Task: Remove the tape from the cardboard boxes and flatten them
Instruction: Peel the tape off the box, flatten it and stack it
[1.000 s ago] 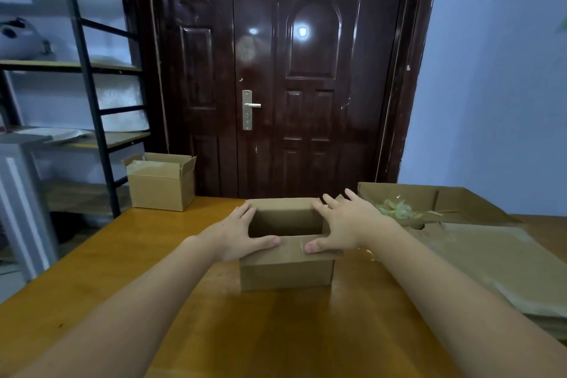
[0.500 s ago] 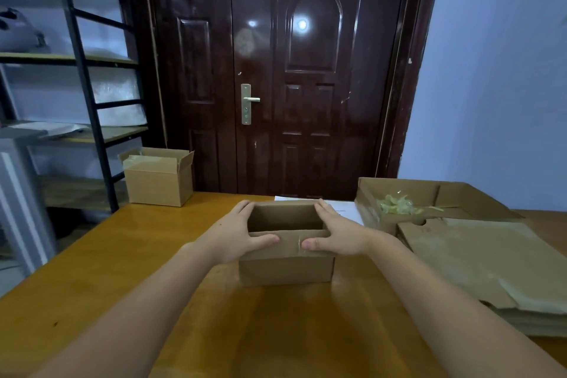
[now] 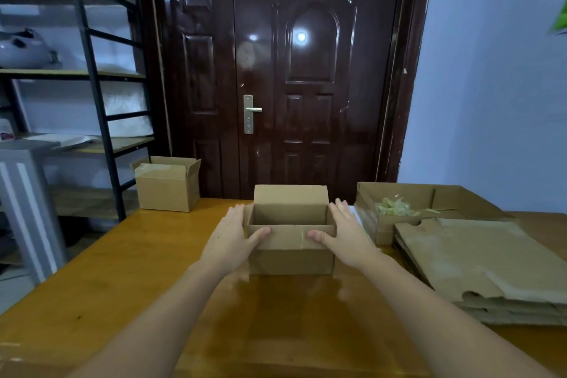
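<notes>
Bracing open box [image 3: 290, 250] between left hand [image 3: 230, 238] and right hand [image 3: 346, 236], fingers straight, thumbs pressing front flap; pushing sides evenly for clean collapsing.

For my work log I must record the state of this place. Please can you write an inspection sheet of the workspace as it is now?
Surface: wooden table, glossy, with reflections near the front.
Job's things: open box in the middle, flaps up; second open box at far left; stack of flattened boxes on the right.
Clutter: tray box behind the stack, holding crumpled tape.
Hands: left hand and right hand flat against the middle box's sides, thumbs on its near flap.
Cables: nothing seen.
Surroundings: dark door, metal shelf rack at left, blue wall at right.
</notes>
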Demonstrator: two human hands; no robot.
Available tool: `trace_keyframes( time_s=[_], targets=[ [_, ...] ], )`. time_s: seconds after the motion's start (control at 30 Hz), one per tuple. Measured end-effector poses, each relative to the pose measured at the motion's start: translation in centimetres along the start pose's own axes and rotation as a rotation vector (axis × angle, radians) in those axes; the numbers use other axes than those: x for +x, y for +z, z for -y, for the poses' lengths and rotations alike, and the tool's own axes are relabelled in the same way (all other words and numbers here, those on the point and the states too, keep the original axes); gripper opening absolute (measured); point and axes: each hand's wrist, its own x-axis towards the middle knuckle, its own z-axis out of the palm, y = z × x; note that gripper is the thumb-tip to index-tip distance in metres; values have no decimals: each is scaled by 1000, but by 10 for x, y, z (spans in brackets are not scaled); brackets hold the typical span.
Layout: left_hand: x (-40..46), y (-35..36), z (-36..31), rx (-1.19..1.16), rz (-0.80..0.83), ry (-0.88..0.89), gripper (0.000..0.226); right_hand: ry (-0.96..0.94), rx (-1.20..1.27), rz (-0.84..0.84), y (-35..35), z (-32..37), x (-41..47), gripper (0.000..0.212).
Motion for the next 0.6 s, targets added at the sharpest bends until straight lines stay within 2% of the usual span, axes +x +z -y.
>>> trace_keyframes(
  time_s=[0.13,0.23,0.33,0.4,0.47,0.53,0.6],
  targets=[
    [-8,-11,19,10,-28,-6,99,-48,-136,-51,-22,-2,-5,111],
    [-14,-15,40,-56,-39,-42,95,21,68,-113,-37,-14,-18,114],
    [-21,-7,62,-50,-29,-93,77,125,321,-145,-38,-34,-37,125],
    [-27,5,68,1,21,-122,67,176,337,-101,-27,-44,-47,120],
    [-32,18,66,23,105,-108,69,207,231,18,-9,-48,-52,115],
    [-35,30,59,98,162,-36,73,208,152,129,10,-46,-54,106],
    [-36,40,52,208,168,61,78,175,159,165,25,-42,-54,94]
  ],
)
